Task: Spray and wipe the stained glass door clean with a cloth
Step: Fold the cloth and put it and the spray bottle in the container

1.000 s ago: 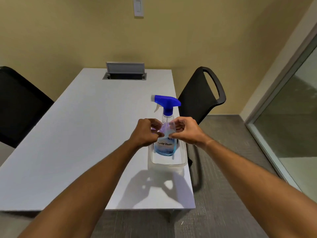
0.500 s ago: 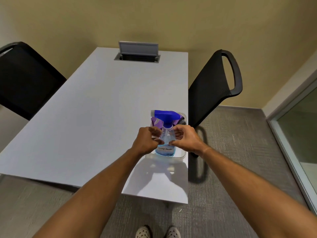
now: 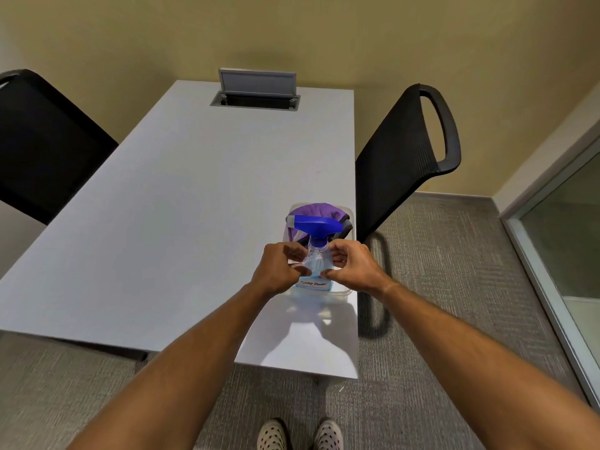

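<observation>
From the head camera, the spray bottle (image 3: 314, 254) stands upright in a clear tray (image 3: 352, 222) at the near right corner of the white table (image 3: 162, 222), its long axis vertical and its blue trigger head pointing left. It sits straight ahead between the two hands, neither one nearer. The left hand (image 3: 276, 271) and the right hand (image 3: 354, 267) are both curled, fingertips pinching the bottle's shoulder from opposite sides; whether this is a firm lifting grip, I cannot tell. Behind the bottle in the same tray lies the purple cloth (image 3: 316, 209), bunched against the far wall. The glass door (image 3: 565, 228) is well apart, off to the right, so any lift must be followed by a turn that way
</observation>
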A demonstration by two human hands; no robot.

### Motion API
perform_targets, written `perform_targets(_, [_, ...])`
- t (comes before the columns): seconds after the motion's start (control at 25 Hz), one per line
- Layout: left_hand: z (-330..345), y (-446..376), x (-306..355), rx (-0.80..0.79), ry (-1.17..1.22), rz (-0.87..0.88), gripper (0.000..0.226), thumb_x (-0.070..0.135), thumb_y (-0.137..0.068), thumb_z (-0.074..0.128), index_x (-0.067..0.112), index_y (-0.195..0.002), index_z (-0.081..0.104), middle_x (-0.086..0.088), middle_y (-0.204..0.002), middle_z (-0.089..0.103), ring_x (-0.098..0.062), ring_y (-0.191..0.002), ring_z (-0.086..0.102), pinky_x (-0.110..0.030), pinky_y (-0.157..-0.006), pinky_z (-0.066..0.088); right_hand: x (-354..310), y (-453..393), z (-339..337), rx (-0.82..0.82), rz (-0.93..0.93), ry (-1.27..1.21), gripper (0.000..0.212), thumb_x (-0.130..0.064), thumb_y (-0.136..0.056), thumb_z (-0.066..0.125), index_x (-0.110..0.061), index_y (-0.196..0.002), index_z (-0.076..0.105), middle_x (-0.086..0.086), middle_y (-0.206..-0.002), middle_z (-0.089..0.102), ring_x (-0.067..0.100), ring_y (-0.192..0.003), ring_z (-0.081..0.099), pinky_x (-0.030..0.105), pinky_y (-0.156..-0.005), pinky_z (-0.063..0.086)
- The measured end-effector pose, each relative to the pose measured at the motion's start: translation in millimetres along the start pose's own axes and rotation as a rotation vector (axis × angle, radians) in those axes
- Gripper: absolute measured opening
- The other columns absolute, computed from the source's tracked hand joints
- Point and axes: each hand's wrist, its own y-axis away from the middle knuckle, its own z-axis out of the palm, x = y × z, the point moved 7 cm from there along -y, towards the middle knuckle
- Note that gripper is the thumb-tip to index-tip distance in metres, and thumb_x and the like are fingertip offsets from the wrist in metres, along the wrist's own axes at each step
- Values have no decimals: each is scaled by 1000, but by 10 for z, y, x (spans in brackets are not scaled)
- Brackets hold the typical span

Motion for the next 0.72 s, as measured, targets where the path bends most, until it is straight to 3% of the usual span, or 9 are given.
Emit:
perform_targets(0.28, [18,-2,-35,-19,13,-4,31,10,-75,82,20,-97,63,4,-96,66,-14,-90,64,-31,-87,54,-23,25,24,17,0,1,45,-2,-67,84,-22,-100,61,-11,-94,64,7,-91,65,16,-79,55])
perform_targets(0.48, [49,16,-50,-68,1,3,46,14,-75,83,13,-117,62,-4,-113,67,-19,-101,65,-31,-89,52,6,61,52,27,-5,121,55,-14,-68,85,-14,-117,60,-2,-109,64,11,-103,61,28,-95,53])
perform_targets(0.72, [-147,7,-22,-119,-530,160,78,39,-75,79,19,-141,42,-5,-141,51,-24,-123,52,-36,-102,45,-46,110,-179,83,-24,460,83,-28,-70,77,-18,-144,40,6,-145,48,22,-132,43,37,-106,36])
